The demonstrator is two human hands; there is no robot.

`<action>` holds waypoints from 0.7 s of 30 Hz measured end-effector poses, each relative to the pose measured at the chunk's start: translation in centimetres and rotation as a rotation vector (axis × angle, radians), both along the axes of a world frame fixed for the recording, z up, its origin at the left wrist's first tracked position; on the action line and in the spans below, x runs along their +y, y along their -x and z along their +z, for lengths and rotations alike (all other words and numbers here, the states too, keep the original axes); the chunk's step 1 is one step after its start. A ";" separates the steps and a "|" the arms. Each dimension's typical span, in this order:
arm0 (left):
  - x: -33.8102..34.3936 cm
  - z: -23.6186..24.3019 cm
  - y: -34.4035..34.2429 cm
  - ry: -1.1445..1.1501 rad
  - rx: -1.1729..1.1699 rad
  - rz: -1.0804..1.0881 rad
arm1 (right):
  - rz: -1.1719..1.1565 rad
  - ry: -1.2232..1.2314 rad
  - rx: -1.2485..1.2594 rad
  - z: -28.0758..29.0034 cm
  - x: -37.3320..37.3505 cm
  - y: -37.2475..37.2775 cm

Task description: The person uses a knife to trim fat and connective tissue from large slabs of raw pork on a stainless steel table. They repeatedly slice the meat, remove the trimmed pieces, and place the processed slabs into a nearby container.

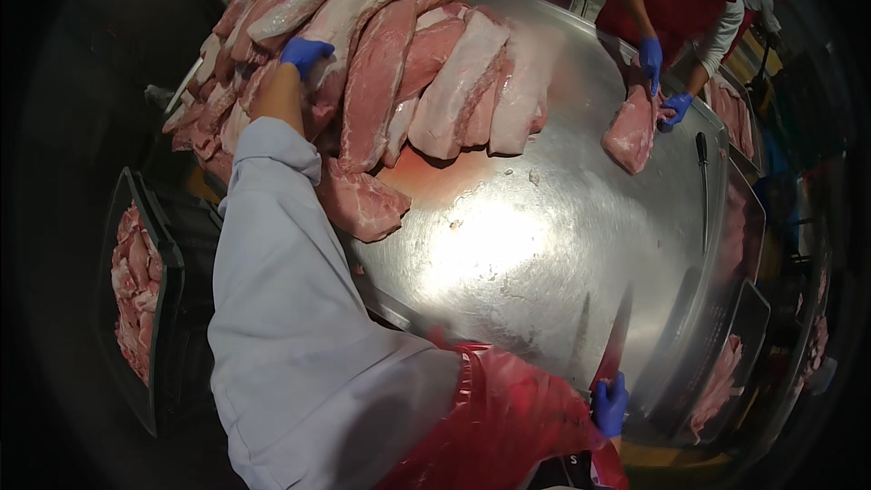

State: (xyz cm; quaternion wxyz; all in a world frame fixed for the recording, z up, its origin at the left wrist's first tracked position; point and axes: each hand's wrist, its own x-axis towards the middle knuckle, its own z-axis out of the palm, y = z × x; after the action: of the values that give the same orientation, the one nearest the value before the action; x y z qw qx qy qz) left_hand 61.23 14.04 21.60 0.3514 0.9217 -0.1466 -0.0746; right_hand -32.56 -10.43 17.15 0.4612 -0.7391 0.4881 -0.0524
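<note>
Likely heavy, slippery: grip meat slab (352, 20) by edge; cannot tell left hand's (307, 53) finger closure; clamps right hand (611, 406) round knife (616, 338)

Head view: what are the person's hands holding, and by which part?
The right hand holds a knife by its handle end. The left hand is on the meat pile; whether it grips a piece cannot be told.
</note>
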 end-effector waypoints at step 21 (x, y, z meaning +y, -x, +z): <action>-8.0 -15.5 26.9 0.562 0.328 0.198 | 0.000 0.077 -0.063 -2.8 -1.2 8.1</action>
State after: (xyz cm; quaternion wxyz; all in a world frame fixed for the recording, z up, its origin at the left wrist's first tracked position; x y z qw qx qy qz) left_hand 34.37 6.00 6.14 0.6159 0.7744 -0.0128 -0.1441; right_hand -40.69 -11.61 14.30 0.4473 -0.7545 0.4710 -0.0943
